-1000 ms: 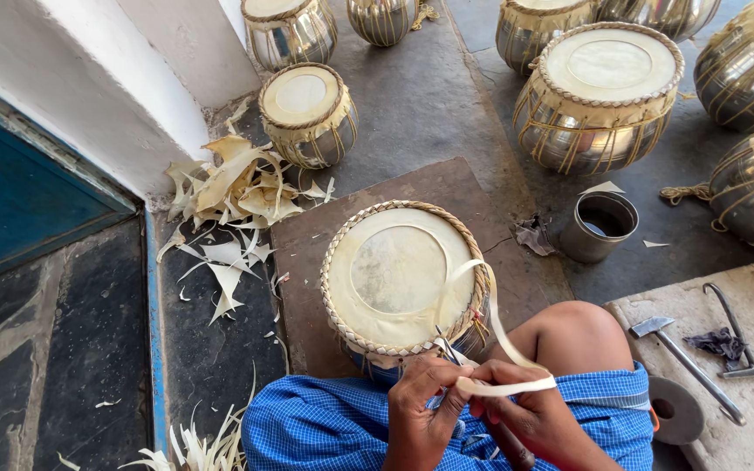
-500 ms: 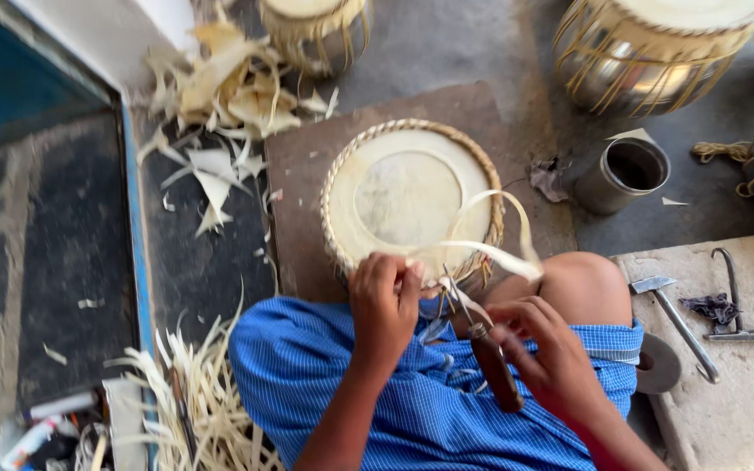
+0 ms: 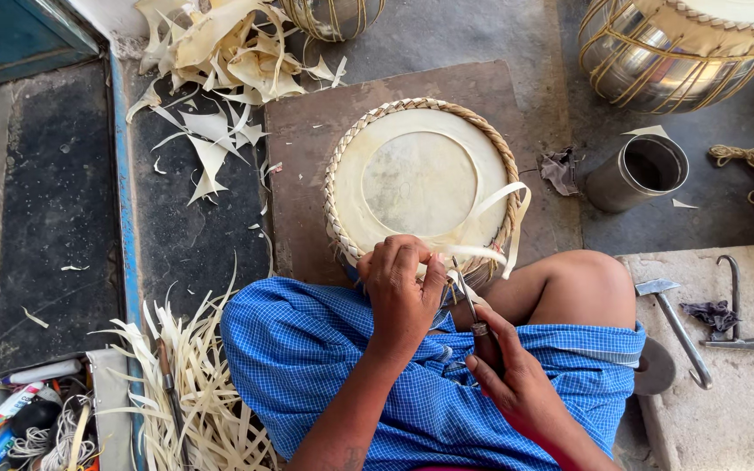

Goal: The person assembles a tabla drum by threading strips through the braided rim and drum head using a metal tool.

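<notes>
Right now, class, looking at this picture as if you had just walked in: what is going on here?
A person sits on the floor with a drum held against their legs. The left hand presses on the drum's braided rim at its near edge, where a pale strap loops out. The right hand holds a thin tool pointed at that same spot. Pale trimmings lie on the floor, and a metal cup stands beside the drum.

drum (image 3: 421, 179) on board (image 3: 307, 157), cup (image 3: 639, 172) right, scraps (image 3: 220, 61) left, hammer (image 3: 675, 318) right
</notes>
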